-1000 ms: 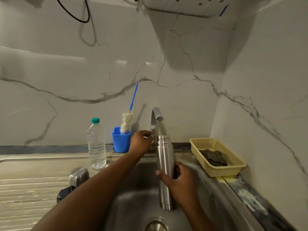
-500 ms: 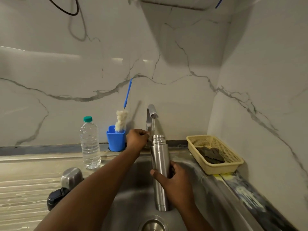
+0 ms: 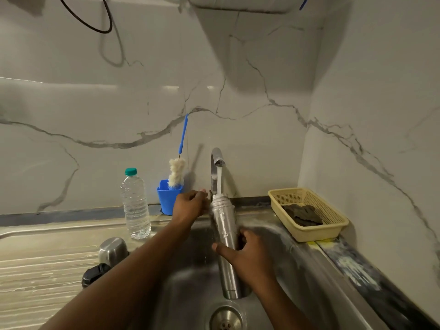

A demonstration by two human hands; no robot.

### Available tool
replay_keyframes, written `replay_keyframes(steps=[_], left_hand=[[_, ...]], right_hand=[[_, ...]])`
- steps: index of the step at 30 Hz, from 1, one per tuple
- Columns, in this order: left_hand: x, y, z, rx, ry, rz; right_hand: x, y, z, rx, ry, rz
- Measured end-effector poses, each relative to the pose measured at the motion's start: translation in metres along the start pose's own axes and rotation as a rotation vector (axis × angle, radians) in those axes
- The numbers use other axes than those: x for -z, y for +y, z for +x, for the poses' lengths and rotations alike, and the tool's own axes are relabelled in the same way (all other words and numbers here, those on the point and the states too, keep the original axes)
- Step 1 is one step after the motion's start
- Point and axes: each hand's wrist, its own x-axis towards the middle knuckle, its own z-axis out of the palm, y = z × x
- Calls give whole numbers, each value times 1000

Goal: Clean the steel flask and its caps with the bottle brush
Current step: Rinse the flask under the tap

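— Holding what, on the right?

— Right hand (image 3: 247, 256) wrapped round the middle of the steel flask (image 3: 225, 236), fingers closed on the far side, thumb across the near side. Long axis near upright, mouth tipped slightly away, well above the grip and directly under the stream from the tap (image 3: 217, 160); base below the grip, low in the sink (image 3: 295, 263).

— And the left?

— Left hand (image 3: 190, 204) up beside the flask's neck, at the foot of the tap, fingers loosely curled. Probably on the tap control, but contact hidden; cannot tell whether gripping anything.

— Bottle brush?

— Bottle brush (image 3: 177, 171) standing head-up in the blue cup (image 3: 167, 198), just beyond and left of the left hand, handle leaning on the wall. Much nearer the left than the right. Likely the next reach, once filled.

— Caps?

— Steel cap (image 3: 113, 250) and black cap (image 3: 94, 273) on the drainboard, well left of both grips, untouched.
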Motion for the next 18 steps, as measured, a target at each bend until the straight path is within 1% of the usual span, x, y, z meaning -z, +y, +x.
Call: replay_keyframes(steps=[2,4,6,8,10,14,18], left_hand=[[5,1,-15,100,-118,-127],[9,3,-25,162,-236,-184],[12,5,-33,139,-340,-144],[12,8,-38,76,-404,-58],[10,10,-42,41,-407,-5],[4,14,-47,37,-331,41],[-1,13,-46,95,-284,30]], right_hand=[[0,-1,-2,11,-18,1],[0,-1,-3,35,-31,7],[0,0,-4,54,-33,29],[-1,2,-2,61,-35,47],[-3,4,-1,59,-51,49],[-6,7,0,55,-90,58],[-4,10,2,53,-108,110]])
